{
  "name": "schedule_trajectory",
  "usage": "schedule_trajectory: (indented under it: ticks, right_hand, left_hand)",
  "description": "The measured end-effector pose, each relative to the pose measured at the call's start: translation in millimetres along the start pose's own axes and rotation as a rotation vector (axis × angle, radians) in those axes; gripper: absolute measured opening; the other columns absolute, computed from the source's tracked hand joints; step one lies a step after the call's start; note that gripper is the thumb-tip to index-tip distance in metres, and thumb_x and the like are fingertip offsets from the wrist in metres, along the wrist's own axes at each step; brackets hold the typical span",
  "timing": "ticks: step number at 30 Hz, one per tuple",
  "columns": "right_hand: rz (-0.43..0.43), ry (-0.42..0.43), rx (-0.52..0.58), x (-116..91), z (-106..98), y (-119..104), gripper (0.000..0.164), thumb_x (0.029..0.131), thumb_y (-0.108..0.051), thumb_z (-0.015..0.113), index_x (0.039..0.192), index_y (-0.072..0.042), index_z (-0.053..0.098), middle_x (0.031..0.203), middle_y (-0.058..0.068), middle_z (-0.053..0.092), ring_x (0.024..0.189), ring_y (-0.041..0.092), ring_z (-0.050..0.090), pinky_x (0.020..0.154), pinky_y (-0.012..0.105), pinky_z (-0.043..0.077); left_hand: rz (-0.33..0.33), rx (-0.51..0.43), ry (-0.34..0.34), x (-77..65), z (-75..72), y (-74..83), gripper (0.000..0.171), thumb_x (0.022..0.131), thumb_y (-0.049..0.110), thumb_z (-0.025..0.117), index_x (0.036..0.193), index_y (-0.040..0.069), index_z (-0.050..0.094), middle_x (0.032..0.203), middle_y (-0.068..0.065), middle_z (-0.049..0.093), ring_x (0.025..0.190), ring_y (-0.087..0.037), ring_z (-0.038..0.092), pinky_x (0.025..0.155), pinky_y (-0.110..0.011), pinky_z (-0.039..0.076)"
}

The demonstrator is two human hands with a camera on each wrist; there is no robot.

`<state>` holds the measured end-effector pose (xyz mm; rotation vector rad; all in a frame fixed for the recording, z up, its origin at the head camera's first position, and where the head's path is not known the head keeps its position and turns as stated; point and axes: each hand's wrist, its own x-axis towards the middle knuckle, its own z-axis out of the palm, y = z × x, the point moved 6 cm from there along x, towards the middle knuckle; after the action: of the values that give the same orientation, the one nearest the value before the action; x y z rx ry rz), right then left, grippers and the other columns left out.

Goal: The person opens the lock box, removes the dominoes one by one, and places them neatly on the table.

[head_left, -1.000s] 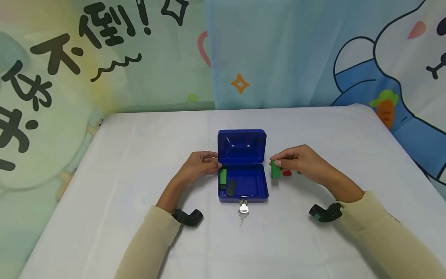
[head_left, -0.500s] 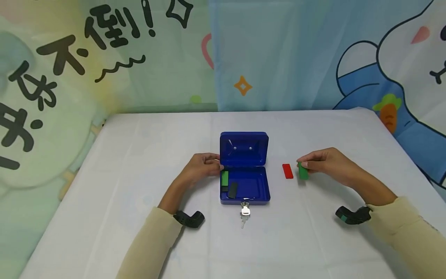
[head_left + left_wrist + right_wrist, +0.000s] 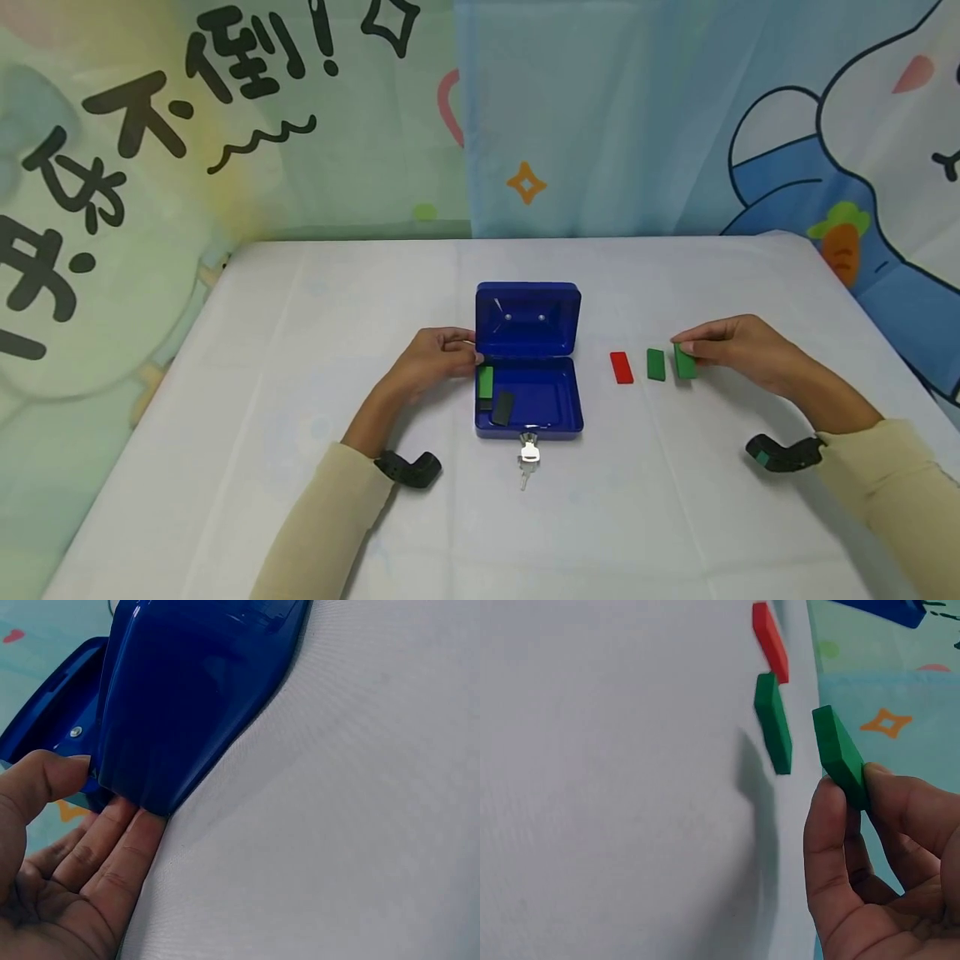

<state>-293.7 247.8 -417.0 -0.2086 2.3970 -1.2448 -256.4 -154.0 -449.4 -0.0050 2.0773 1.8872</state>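
Note:
My right hand (image 3: pixel 742 346) pinches a green domino-like block (image 3: pixel 840 754) between thumb and fingertips, above the white tabletop. Left of it on the table lie another green block (image 3: pixel 656 365) and a red block (image 3: pixel 621 367). A blue cash box (image 3: pixel 561 396) stands with its lid (image 3: pixel 527 321) raised. Inside, along the left, are a bright green block (image 3: pixel 486 382) and a dark block (image 3: pixel 503 408). My left hand (image 3: pixel 437 358) grips the box's back left corner, thumb at the hinge and fingers against the outer wall in the left wrist view.
Keys (image 3: pixel 529 454) hang from the lock at the box's front. White cloth covers the table (image 3: pixel 600 517), whose far edge meets a printed curtain (image 3: pixel 585 108).
My right hand has moved right, away from the box, with the green block. The red block and the other green block have come into full view. My left hand stays at the box.

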Motion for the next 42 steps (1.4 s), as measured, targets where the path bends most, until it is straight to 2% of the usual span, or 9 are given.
schedule_trajectory:
  ticks: [5,8,12,16,19,25,29,42]
  right_hand:
    - [-0.006,0.013,0.017,1,-3,5,0.042,0.095,-0.020,0.065,0.123,0.011,0.060,0.117,0.008,0.066,0.090,0.008,0.065,0.079,0.021,0.054]
    - [-0.006,0.023,-0.004,1,-4,6,0.043,0.094,-0.021,0.066,0.122,0.011,0.061,0.117,0.012,0.065,0.089,0.008,0.065,0.079,0.021,0.054]
    - [0.016,0.044,-0.133,1,-7,7,0.041,0.095,-0.024,0.065,0.121,0.008,0.064,0.121,0.019,0.063,0.093,0.013,0.061,0.076,0.022,0.054]
    - [0.026,0.086,-0.304,3,-8,5,0.033,0.095,-0.020,0.064,0.116,0.004,0.068,0.113,0.020,0.066,0.092,0.025,0.057,0.069,0.025,0.053]
    - [-0.004,0.114,-0.362,4,-6,1,0.026,0.094,-0.014,0.064,0.111,0.006,0.069,0.106,0.019,0.067,0.090,0.029,0.056,0.066,0.027,0.052]
    - [-0.008,0.148,-0.365,5,-1,2,0.026,0.093,-0.014,0.066,0.108,0.007,0.070,0.108,0.024,0.065,0.098,0.034,0.055,0.068,0.027,0.051]
    - [-0.003,0.162,-0.363,5,0,3,0.025,0.093,-0.014,0.066,0.108,0.006,0.070,0.108,0.023,0.065,0.096,0.033,0.056,0.067,0.026,0.051]
    - [0.048,0.156,-0.334,7,3,4,0.031,0.095,-0.019,0.062,0.115,0.005,0.066,0.112,0.024,0.061,0.098,0.034,0.052,0.070,0.029,0.051]
  left_hand:
    - [-0.005,0.008,-0.002,0.2,2.2,1.0,0.042,0.085,0.006,0.073,0.124,-0.003,0.059,0.108,-0.012,0.070,0.094,-0.022,0.069,0.082,-0.031,0.056]
    - [-0.012,0.010,-0.001,0.8,3.3,1.1,0.042,0.085,0.006,0.073,0.124,-0.002,0.059,0.108,-0.011,0.070,0.094,-0.022,0.069,0.081,-0.031,0.056]
    - [-0.014,0.011,-0.006,1.6,4.7,1.9,0.042,0.086,0.006,0.073,0.124,-0.002,0.059,0.108,-0.011,0.070,0.094,-0.022,0.069,0.081,-0.031,0.056]
    - [-0.011,0.009,-0.016,3.3,6.6,3.0,0.042,0.086,0.006,0.072,0.125,-0.002,0.059,0.108,-0.011,0.070,0.094,-0.022,0.069,0.081,-0.031,0.056]
    - [-0.013,0.007,-0.017,4.3,7.5,3.0,0.042,0.087,0.006,0.071,0.126,-0.002,0.058,0.109,-0.012,0.069,0.094,-0.022,0.069,0.081,-0.032,0.056]
    - [-0.018,0.002,-0.005,5.7,5.0,1.9,0.041,0.086,0.004,0.072,0.125,-0.002,0.059,0.107,-0.012,0.070,0.094,-0.022,0.069,0.081,-0.032,0.056]
    - [-0.014,0.008,-0.013,5.2,3.9,2.6,0.041,0.087,0.005,0.071,0.125,-0.002,0.058,0.109,-0.013,0.069,0.095,-0.023,0.069,0.081,-0.032,0.056]
    - [-0.032,-0.003,-0.008,2.2,0.1,0.2,0.042,0.086,0.004,0.071,0.125,-0.003,0.057,0.111,-0.015,0.069,0.094,-0.023,0.069,0.081,-0.032,0.056]
